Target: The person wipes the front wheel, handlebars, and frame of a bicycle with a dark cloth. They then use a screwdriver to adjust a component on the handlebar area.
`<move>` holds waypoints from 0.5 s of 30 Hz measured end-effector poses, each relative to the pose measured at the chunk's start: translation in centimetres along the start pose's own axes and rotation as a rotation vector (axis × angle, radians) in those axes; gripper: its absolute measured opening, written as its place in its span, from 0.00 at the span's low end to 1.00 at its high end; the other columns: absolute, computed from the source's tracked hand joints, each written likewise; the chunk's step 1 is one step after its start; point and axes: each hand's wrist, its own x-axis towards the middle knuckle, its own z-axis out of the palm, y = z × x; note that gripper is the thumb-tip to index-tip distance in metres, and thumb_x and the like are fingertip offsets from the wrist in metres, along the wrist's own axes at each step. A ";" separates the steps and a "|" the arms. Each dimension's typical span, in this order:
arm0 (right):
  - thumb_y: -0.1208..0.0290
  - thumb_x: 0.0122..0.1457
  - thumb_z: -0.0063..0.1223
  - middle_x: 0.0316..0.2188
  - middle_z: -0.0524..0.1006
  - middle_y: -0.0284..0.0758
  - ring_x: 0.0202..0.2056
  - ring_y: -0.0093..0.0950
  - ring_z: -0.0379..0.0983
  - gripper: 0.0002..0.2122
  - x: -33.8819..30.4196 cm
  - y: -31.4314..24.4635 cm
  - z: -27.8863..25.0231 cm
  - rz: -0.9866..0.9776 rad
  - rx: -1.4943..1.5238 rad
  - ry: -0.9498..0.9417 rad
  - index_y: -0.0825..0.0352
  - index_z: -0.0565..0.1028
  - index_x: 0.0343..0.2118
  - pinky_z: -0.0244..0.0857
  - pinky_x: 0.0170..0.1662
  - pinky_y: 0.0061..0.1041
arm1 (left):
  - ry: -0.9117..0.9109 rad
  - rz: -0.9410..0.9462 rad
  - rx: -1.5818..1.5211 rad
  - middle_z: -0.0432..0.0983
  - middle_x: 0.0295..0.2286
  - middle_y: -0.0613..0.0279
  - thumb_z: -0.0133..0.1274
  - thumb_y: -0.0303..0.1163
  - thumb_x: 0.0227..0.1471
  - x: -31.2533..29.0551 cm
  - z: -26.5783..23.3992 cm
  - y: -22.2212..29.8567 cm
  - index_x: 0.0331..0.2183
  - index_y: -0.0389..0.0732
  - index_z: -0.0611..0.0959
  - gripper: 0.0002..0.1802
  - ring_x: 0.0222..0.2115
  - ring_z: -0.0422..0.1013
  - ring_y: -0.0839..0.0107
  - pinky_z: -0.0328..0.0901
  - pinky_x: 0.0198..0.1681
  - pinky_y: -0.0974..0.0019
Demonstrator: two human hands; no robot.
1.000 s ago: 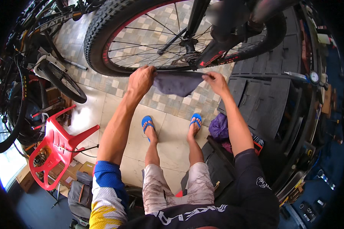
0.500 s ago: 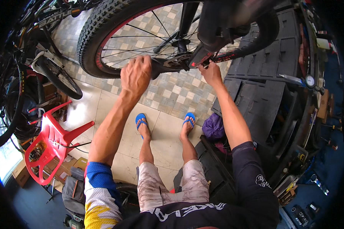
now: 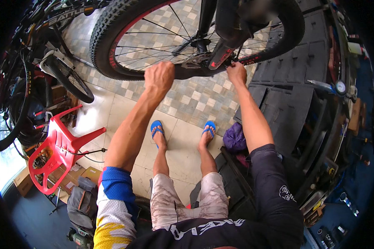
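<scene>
A bicycle wheel [image 3: 102, 50] with a knobby black tyre and red rim markings fills the upper part of the view. My left hand [image 3: 159, 76] is closed in a fist at its near edge, around or against a black bicycle part [image 3: 191, 73] that the knuckles partly hide. To the right, my right hand [image 3: 237, 74] has its fingers pinched together by the lower end of a black frame or fork leg [image 3: 221, 57] with red marks. What those fingertips hold is too small to make out. A disc brake rotor [image 3: 192, 62] shows between the hands.
A red plastic chair [image 3: 62, 145] lies tipped at the left, near other bicycles [image 3: 66, 76]. Black plastic crates [image 3: 278, 112] stand close on my right, with a pump with a gauge [image 3: 328, 86]. A purple bundle [image 3: 235, 137] lies by my foot.
The whole view has shifted slightly. My left hand has slid a little to the right along the wheel's near edge. The right hand stays at the same spot on the bicycle.
</scene>
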 end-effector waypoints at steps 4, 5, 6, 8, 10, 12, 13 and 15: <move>0.66 0.60 0.57 0.27 0.83 0.37 0.30 0.31 0.81 0.10 1.2 2.2 -1.3 -0.109 0.343 -0.077 0.66 0.81 0.38 0.71 0.34 0.32 | 0.044 -0.015 -0.031 0.82 0.31 0.46 0.54 0.29 0.54 -0.5 -1.5 0.8 0.32 0.38 0.82 0.06 0.32 0.82 0.48 0.75 0.33 0.49; 0.69 0.61 0.56 0.26 0.82 0.35 0.29 0.28 0.80 0.09 1.2 1.7 -1.9 -0.157 0.432 -0.112 0.67 0.81 0.39 0.71 0.33 0.29 | 0.046 -0.016 -0.024 0.81 0.33 0.48 0.54 0.29 0.54 -1.0 -2.3 0.5 0.36 0.38 0.79 0.07 0.33 0.81 0.50 0.75 0.34 0.50; 0.71 0.62 0.55 0.26 0.82 0.34 0.28 0.24 0.79 0.08 1.2 1.4 -2.5 -0.202 0.522 -0.141 0.68 0.81 0.40 0.70 0.31 0.27 | 0.092 0.038 -0.002 0.80 0.32 0.50 0.54 0.28 0.54 -1.7 -3.5 0.6 0.36 0.39 0.79 0.07 0.33 0.81 0.51 0.75 0.33 0.50; 0.75 0.64 0.53 0.26 0.80 0.31 0.25 0.19 0.75 0.08 1.3 1.6 -3.0 -0.319 0.547 -0.237 0.70 0.80 0.43 0.68 0.29 0.22 | 0.179 0.165 0.036 0.79 0.32 0.54 0.54 0.28 0.53 -2.4 -5.9 1.0 0.37 0.40 0.78 0.07 0.33 0.80 0.53 0.75 0.33 0.51; 0.75 0.63 0.54 0.26 0.80 0.31 0.25 0.20 0.75 0.08 0.8 0.2 -2.6 -0.374 0.572 -0.363 0.70 0.80 0.42 0.68 0.29 0.23 | 0.310 0.247 0.038 0.76 0.31 0.59 0.55 0.27 0.52 -3.0 -9.3 1.0 0.37 0.42 0.77 0.08 0.32 0.79 0.55 0.74 0.32 0.52; 0.73 0.62 0.57 0.26 0.80 0.30 0.24 0.19 0.73 0.08 1.6 0.7 -1.8 -0.390 0.465 -0.359 0.70 0.80 0.41 0.66 0.28 0.22 | 0.394 0.296 0.037 0.75 0.31 0.60 0.57 0.28 0.50 -2.2 -12.6 1.2 0.41 0.44 0.79 0.13 0.33 0.78 0.57 0.74 0.32 0.54; 0.72 0.62 0.58 0.26 0.80 0.30 0.23 0.19 0.73 0.08 1.8 0.5 -1.5 -0.378 0.255 -0.327 0.69 0.81 0.40 0.66 0.28 0.23 | 0.453 0.352 0.050 0.75 0.31 0.60 0.56 0.29 0.50 -1.7 -13.3 1.3 0.39 0.43 0.79 0.11 0.34 0.77 0.59 0.74 0.33 0.56; 0.67 0.61 0.62 0.24 0.81 0.32 0.24 0.20 0.76 0.11 1.1 0.2 -1.4 -0.322 0.246 -0.268 0.69 0.81 0.40 0.68 0.29 0.27 | 0.524 0.444 0.105 0.74 0.34 0.61 0.56 0.31 0.48 -0.8 -13.0 1.1 0.36 0.42 0.81 0.10 0.38 0.75 0.61 0.74 0.36 0.59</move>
